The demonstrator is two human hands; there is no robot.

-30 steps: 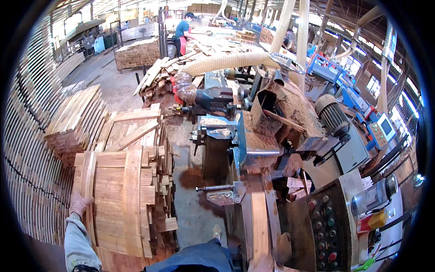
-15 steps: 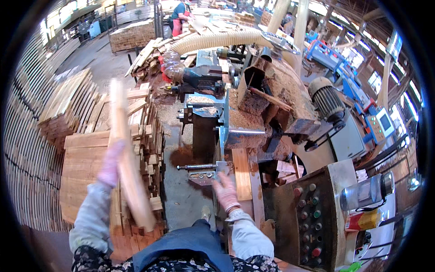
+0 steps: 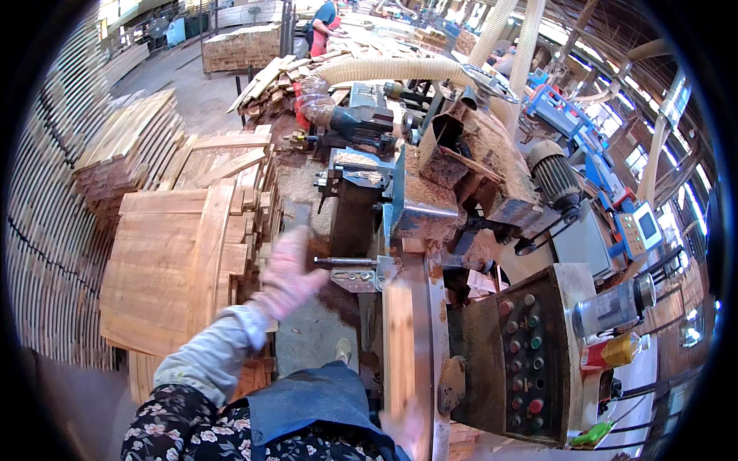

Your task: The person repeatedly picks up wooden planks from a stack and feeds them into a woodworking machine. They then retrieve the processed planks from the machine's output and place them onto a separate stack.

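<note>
A pale wooden board (image 3: 398,330) lies lengthwise on the machine's narrow bed in front of me. My right hand (image 3: 403,429), blurred by motion, is at the board's near end by my apron; its fingers do not show clearly. Over the gap between the wood stack and the machine, my left hand (image 3: 288,278) in a pinkish glove holds nothing, its fingers apart. Close to it, on the bed's left side, sits a metal guide bracket (image 3: 356,276) with a rod. Farther along the bed, the end of another piece of wood (image 3: 413,246) shows beneath the machine housing.
On the left stands a stack of boards (image 3: 157,269), with more piled planks (image 3: 127,131) behind. A sawdust-covered machine (image 3: 430,192) with a motor (image 3: 555,173) rises ahead. A button panel (image 3: 523,361) and a clear jar (image 3: 611,307) are at right. A co-worker (image 3: 323,29) stands far off.
The board my left hand carried over the stack is now on the machine bed. My left hand has moved right, empty; my right hand has drawn back toward me. The view has shifted slightly.
</note>
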